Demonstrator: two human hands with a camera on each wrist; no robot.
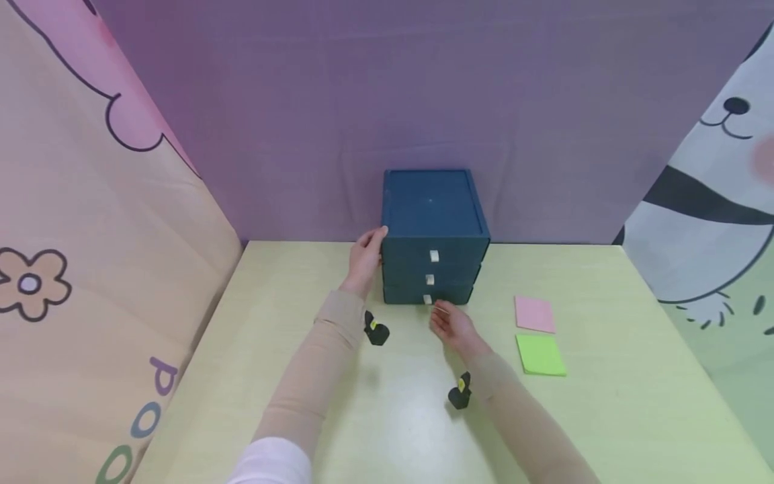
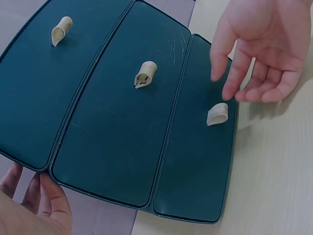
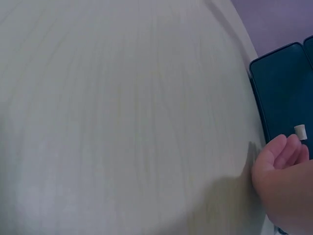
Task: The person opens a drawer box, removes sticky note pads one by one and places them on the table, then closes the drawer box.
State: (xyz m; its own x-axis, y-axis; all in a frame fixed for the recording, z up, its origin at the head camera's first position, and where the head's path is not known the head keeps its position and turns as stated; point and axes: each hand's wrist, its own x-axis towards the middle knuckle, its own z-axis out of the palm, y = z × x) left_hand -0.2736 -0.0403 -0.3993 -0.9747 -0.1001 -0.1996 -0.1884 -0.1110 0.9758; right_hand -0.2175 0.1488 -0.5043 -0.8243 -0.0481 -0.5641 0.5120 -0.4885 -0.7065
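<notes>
A dark blue cabinet (image 1: 432,202) with three drawers, all pushed in, stands against the purple backdrop. Each drawer has a small pale loop pull; these are the top pull (image 2: 62,30), middle pull (image 2: 145,74) and bottom pull (image 2: 218,114). My left hand (image 1: 365,257) rests its fingers against the cabinet's left side, near the upper front corner. Just in front of the bottom drawer is my right hand (image 1: 452,327), palm turned up and fingers loosely bent. In the left wrist view, its fingertips are close to the bottom pull but apart from it.
A pink sticky-note pad (image 1: 535,314) and a green sticky-note pad (image 1: 541,355) lie on the pale wooden table (image 1: 605,403), right of the cabinet. Printed cloth walls flank the table on both sides. A small black device sits at each wrist.
</notes>
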